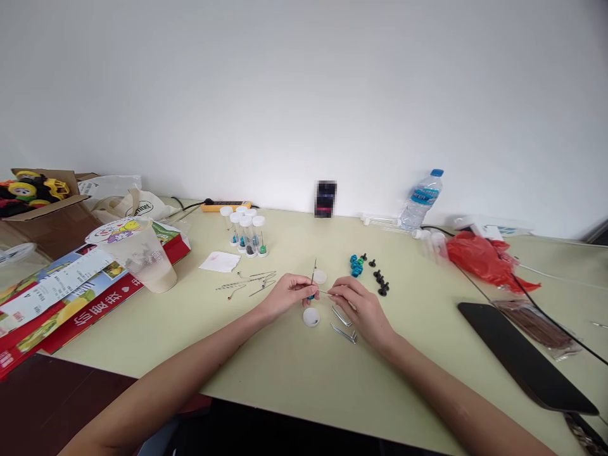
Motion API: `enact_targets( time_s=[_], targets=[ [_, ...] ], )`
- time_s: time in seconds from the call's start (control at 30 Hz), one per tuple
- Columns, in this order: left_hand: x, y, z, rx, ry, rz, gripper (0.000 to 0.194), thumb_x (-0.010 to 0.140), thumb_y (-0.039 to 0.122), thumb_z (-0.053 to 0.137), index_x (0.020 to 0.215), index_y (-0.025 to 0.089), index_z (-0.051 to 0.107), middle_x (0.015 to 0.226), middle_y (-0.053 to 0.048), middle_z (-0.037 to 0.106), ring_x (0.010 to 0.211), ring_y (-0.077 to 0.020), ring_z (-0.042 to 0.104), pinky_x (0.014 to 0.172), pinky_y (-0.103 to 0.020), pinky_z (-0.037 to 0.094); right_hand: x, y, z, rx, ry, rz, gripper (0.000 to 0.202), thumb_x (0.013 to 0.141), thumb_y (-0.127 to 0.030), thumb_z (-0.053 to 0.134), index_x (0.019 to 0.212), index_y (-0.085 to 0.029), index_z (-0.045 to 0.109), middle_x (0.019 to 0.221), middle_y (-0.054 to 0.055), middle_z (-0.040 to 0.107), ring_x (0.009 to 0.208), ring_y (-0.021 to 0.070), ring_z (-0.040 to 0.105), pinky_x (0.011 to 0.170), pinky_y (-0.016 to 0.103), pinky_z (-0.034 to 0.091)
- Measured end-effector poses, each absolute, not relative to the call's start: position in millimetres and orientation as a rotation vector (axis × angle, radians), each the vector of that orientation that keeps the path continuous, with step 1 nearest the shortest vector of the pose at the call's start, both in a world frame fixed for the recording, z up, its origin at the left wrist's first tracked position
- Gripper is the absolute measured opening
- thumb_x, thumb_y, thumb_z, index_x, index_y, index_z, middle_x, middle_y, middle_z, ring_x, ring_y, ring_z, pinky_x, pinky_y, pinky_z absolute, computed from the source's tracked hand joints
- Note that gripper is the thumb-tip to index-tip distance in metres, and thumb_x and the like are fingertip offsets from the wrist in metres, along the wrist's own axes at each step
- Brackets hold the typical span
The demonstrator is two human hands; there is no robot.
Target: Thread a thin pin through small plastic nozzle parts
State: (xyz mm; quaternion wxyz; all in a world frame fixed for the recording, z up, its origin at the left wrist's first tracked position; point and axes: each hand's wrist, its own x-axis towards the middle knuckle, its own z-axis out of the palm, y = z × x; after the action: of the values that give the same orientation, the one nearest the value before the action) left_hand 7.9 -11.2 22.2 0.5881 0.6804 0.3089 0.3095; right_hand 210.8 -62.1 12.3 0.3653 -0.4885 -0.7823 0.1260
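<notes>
My left hand (292, 292) pinches a small blue piece (311, 296) with a thin metal rod (314, 269) standing up from it. My right hand (358, 307) is closed on a slim metal rod (324, 292), whose tip reaches the blue piece; its exact kind cannot be made out. Just below my hands lies a shallow white cap (311, 317) with something tiny and dark in it. Another white cap (320, 277) sits behind my fingers. Bent metal L-shaped rods (344, 334) rest beside my right hand.
Several capped clear tubes (246, 234) stand at the back left. Thin wire pieces (249, 285) and white paper (220, 261) lie left of my hands. Blue parts (356, 266) and black parts (381, 282) lie right. A lidded cup (147, 259), water bottle (422, 199) and black slab (522, 354) flank the area.
</notes>
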Motion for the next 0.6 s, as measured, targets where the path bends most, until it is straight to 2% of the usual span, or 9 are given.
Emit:
enact_targets(
  time_s=[0.1, 0.27, 0.33, 0.4, 0.47, 0.53, 0.6],
  targets=[
    [7.4, -12.0, 23.7, 1.594, 0.709, 0.718, 0.034, 0.08, 0.041, 0.054, 0.082, 0.009, 0.064, 0.082, -0.006, 0.061, 0.061, -0.0069, 0.051, 0.064, -0.02, 0.043, 210.4, -64.1, 14.2, -1.294, -2.002, 0.449, 0.035, 0.092, -0.039, 0.035, 0.09, -0.018, 0.062, 0.087, 0.004, 0.055, 0.071, 0.0022, 0.05, 0.066, 0.014, 0.04],
    [8.7, -11.6, 22.3, 1.619, 0.732, 0.737, 0.033, 0.08, 0.041, 0.055, 0.08, 0.009, 0.063, 0.079, -0.005, 0.06, 0.061, -0.0071, 0.051, 0.064, -0.02, 0.043, 206.0, -63.3, 15.4, -1.33, -1.789, 1.002, 0.042, 0.091, -0.049, 0.033, 0.118, -0.02, 0.049, 0.08, 0.002, 0.055, 0.06, 0.0021, 0.05, 0.057, 0.014, 0.044],
    [7.8, -10.4, 21.6, 1.61, 0.73, 0.753, 0.033, 0.08, 0.04, 0.054, 0.08, 0.009, 0.063, 0.08, -0.005, 0.061, 0.061, -0.007, 0.05, 0.064, -0.02, 0.043, 205.9, -62.3, 14.3, -1.313, -1.831, 0.915, 0.041, 0.09, -0.047, 0.038, 0.119, -0.02, 0.049, 0.083, 0.002, 0.056, 0.065, 0.0025, 0.052, 0.061, 0.014, 0.045],
    [6.6, -9.5, 21.7, 1.592, 0.711, 0.759, 0.033, 0.081, 0.04, 0.053, 0.08, 0.009, 0.063, 0.081, -0.005, 0.061, 0.061, -0.0068, 0.05, 0.064, -0.02, 0.043, 207.1, -62.4, 12.9, -1.293, -1.937, 0.683, 0.036, 0.089, -0.042, 0.041, 0.115, -0.021, 0.053, 0.087, 0.003, 0.056, 0.072, 0.0028, 0.052, 0.068, 0.014, 0.044],
    [6.1, -9.7, 22.3, 1.584, 0.705, 0.749, 0.033, 0.081, 0.041, 0.053, 0.08, 0.01, 0.064, 0.082, -0.005, 0.061, 0.061, -0.0066, 0.05, 0.064, -0.02, 0.043, 208.6, -63.5, 12.1, -1.285, -2.019, 0.528, 0.034, 0.091, -0.04, 0.037, 0.11, -0.021, 0.058, 0.085, 0.003, 0.055, 0.073, 0.0025, 0.05, 0.069, 0.014, 0.042],
    [7.1, -11.1, 22.8, 1.597, 0.709, 0.729, 0.034, 0.08, 0.041, 0.054, 0.08, 0.009, 0.064, 0.08, -0.005, 0.061, 0.06, -0.0065, 0.05, 0.064, -0.02, 0.043, 209.2, -64.8, 12.3, -1.318, -2.018, 0.581, 0.038, 0.093, -0.042, 0.032, 0.102, -0.019, 0.06, 0.08, 0.003, 0.055, 0.066, 0.0017, 0.049, 0.064, 0.014, 0.041],
    [9.0, -12.7, 22.7, 1.617, 0.71, 0.711, 0.034, 0.079, 0.042, 0.054, 0.08, 0.009, 0.064, 0.078, -0.005, 0.06, 0.06, -0.0065, 0.05, 0.063, -0.019, 0.043, 208.6, -65.2, 13.2, -1.356, -1.942, 0.795, 0.043, 0.094, -0.046, 0.026, 0.101, -0.017, 0.057, 0.077, 0.002, 0.055, 0.061, 0.0013, 0.048, 0.059, 0.013, 0.041]
  ],
)
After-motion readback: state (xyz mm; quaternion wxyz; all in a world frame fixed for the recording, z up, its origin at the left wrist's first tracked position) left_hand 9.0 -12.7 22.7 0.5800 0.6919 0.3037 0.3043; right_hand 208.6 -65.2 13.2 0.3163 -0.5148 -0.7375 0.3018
